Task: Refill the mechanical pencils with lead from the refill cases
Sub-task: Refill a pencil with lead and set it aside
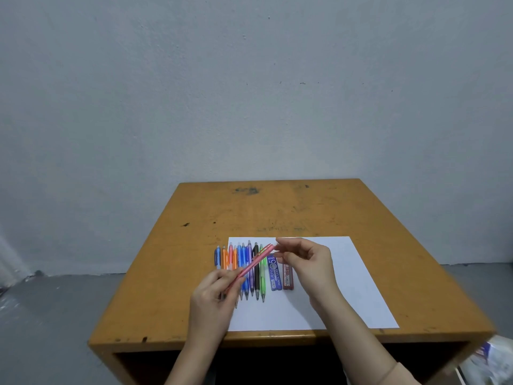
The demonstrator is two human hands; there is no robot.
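Evidently the left hand (213,295) grip is pinching the pink pencil (254,262) by its lower barrel above the counter (277,207). The right hand (308,259) grip is pinching its cap end. It is probably light, stiff and slippery.

Pink pencil (251,266) between left hand (213,295) and right hand (308,259). Behind the left hand, pencil row (256,279) in blue, orange, pink, purple, black, green. Under the right hand, blue refill case (273,273) lettered white, beside dark red refill case (288,277). White paper (361,287) beneath; ochre table (277,207), dark-scuffed.
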